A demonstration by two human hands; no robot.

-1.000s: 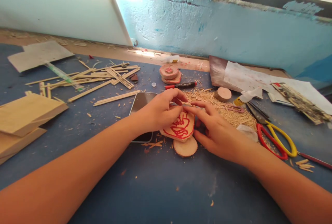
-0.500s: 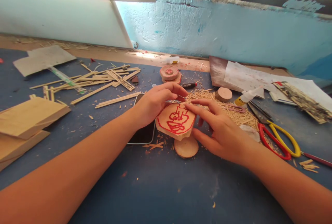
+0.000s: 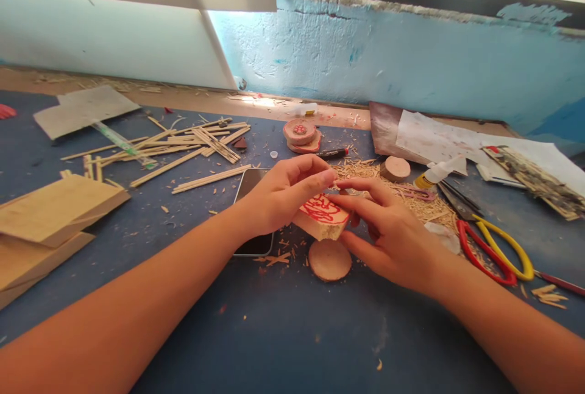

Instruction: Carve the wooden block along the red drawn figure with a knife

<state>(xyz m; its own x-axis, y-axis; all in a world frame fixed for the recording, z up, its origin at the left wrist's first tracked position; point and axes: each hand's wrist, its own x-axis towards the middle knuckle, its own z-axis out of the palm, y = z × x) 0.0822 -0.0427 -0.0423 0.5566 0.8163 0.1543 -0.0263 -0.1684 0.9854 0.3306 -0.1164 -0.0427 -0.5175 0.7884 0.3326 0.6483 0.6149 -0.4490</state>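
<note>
A light wooden block (image 3: 322, 214) with a red line pattern on its top is held above the blue table, tilted. My right hand (image 3: 388, 229) grips its right side, fingers at the top edge and thumb low at the side. My left hand (image 3: 292, 190) is bent over its upper left part, thumb and forefinger pinched near the far edge; anything between those fingertips is too small to make out. Just below the block lies a round wooden disc (image 3: 329, 259). A phone (image 3: 253, 245) lies partly under my left hand and wrist.
Thin sticks (image 3: 201, 141) and wooden boards (image 3: 59, 208) lie left. Beyond the hands are stacked discs (image 3: 299, 132), a marker (image 3: 331, 153) and shavings (image 3: 429, 205). Right are another disc (image 3: 395, 168), a glue bottle (image 3: 439, 172), scissors (image 3: 487, 251) and papers (image 3: 484, 138).
The block has tilted, so its near side shows more and its top less. My left hand has moved right and slightly down over it, covering more of the red pattern.
</note>
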